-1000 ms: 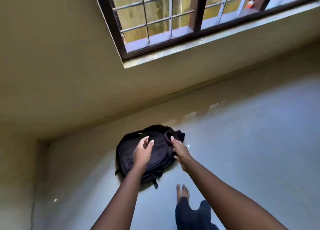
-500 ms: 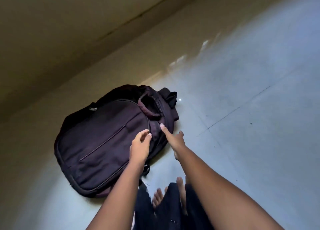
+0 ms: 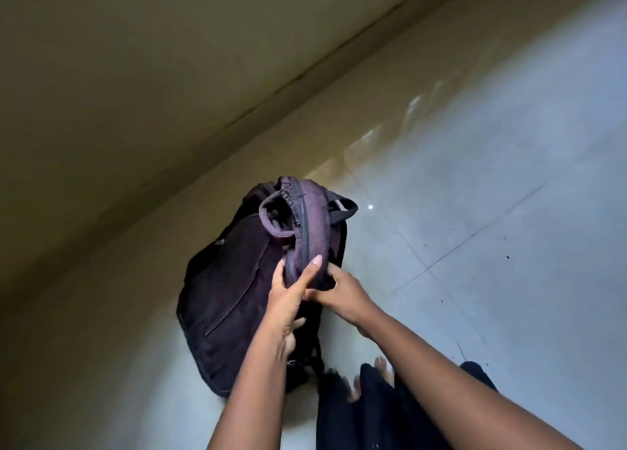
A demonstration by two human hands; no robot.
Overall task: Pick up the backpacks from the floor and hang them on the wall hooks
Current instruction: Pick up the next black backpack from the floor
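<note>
A dark purple-black backpack (image 3: 230, 293) is tipped up on the tiled floor, its top raised towards me and its bottom still low near the floor. Its carry loop (image 3: 271, 219) stands free at the top. My left hand (image 3: 288, 300) grips the upper side of the backpack, thumb stretched up along the zip edge. My right hand (image 3: 342, 290) grips the same upper part from the right, fingers curled into the fabric. No wall hooks are in view.
A beige wall (image 3: 169, 76) meets the floor just behind the bag. Grey floor tiles (image 3: 492, 195) spread to the right. My bare feet (image 3: 380, 368) and dark trouser legs (image 3: 373, 412) stand just right of the bag's bottom.
Both hands have closed on the backpack's upper part and raised it from lying flat to tipped up. Earlier they only reached towards it. The view has dropped away from the window.
</note>
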